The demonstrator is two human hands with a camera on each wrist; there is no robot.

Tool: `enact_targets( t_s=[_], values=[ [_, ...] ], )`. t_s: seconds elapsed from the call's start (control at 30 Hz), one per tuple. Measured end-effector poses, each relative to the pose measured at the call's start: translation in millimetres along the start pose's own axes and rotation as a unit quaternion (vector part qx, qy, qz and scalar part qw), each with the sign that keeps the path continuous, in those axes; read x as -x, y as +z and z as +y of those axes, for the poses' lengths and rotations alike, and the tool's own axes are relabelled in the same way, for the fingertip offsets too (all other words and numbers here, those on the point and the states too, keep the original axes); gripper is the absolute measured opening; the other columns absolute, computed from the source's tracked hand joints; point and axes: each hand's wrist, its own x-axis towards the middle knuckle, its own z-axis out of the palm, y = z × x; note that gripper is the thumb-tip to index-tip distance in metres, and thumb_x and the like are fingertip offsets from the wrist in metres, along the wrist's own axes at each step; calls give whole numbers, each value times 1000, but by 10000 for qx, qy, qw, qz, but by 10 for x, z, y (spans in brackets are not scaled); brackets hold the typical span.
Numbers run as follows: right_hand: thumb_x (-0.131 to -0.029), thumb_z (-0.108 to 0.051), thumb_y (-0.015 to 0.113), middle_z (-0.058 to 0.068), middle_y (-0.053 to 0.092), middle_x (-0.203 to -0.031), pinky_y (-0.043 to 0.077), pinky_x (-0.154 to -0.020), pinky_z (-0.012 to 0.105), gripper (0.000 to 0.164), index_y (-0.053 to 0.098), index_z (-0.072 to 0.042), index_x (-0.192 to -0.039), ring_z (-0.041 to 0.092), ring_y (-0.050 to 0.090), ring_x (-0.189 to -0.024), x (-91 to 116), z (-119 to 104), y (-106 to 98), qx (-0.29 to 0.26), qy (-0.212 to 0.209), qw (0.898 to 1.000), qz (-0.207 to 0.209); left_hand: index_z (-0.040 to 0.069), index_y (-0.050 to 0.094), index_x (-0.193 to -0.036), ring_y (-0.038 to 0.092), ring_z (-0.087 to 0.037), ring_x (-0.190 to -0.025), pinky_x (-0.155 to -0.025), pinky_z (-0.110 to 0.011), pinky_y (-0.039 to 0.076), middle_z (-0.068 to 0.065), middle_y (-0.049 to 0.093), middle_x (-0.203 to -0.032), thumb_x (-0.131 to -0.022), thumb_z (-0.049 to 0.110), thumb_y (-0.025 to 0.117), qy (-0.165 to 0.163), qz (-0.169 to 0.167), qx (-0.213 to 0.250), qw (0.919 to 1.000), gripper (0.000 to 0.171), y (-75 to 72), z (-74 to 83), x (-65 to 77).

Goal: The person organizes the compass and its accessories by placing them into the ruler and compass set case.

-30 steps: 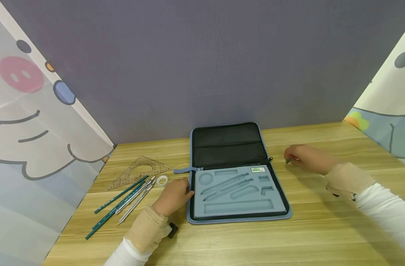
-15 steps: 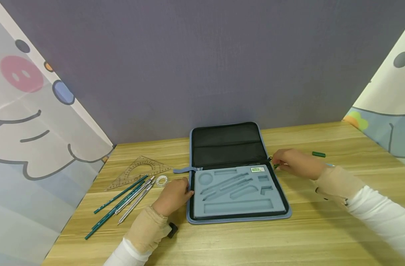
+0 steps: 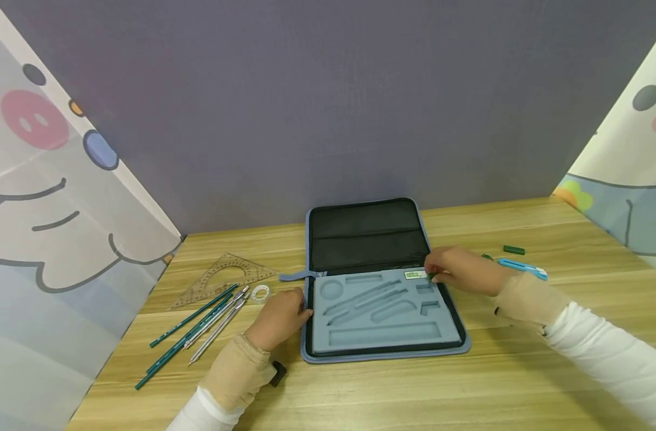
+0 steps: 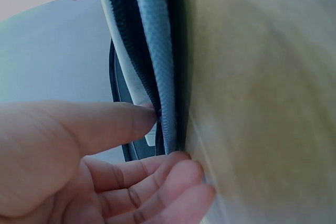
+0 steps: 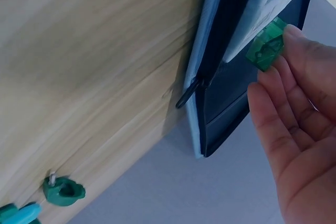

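Note:
A blue zip case [image 3: 367, 250] lies unfolded, with a grey-blue moulded tray [image 3: 451, 326] of shaped recesses in its near half. My left hand [image 3: 279, 317] pinches the case's left edge, thumb on the zip side and fingers at the outside, as the left wrist view shows. At the tray's upper right corner, my right hand [image 3: 459, 269] holds a small see-through green pencil sharpener [image 5: 266, 44] between thumb and fingers. It is close over the tray, near the square recess [image 3: 425, 288] and the white label [image 3: 414, 275].
Left of the case lie a clear set square [image 3: 215, 281], a white ring [image 3: 260, 293], several green pencils [image 3: 185, 335] and silver compasses [image 3: 220, 329]. On the right are a blue cutter [image 3: 523, 268], a dark green block [image 3: 513, 249] and a small green piece with a metal pin [image 5: 64, 190].
My right hand has moved left from the table to the tray's upper right corner, carrying the green sharpener. The blue cutter and green block have come into sight. My left hand stays put.

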Motion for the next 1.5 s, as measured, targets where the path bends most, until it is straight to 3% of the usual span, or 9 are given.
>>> enact_targets(
  t_s=[0.7, 1.07, 1.5],
  values=[
    [-76, -1, 69, -6, 52, -79, 42, -57, 26, 18, 57, -13, -82, 4, 45, -65, -95, -79, 108, -48, -244, 9992, -315, 7, 48, -73, 38, -12, -50, -47, -28, 34, 1, 39, -57, -81, 12, 67, 33, -40, 30, 10000, 21, -18, 11, 0],
    [-74, -2, 71, -5, 53, -79, 43, -58, 27, 18, 58, -12, -81, 5, 46, -66, -104, -70, 168, 7, -315, 9990, -328, 8, 46, -71, 36, -11, -49, -47, -27, 34, 2, 39, -56, -81, 13, 66, 56, -45, 70, 9999, 23, 6, -20, -17],
    [-76, 0, 68, -2, 60, -83, 47, -60, 26, 13, 64, -9, -85, 6, 54, -70, -83, -30, 184, -416, -317, 9986, -99, 8, 47, -72, 37, -11, -48, -46, -27, 34, 1, 39, -56, -82, 12, 66, -10, -116, 124, 9999, 22, -15, -9, -20]
  ],
)
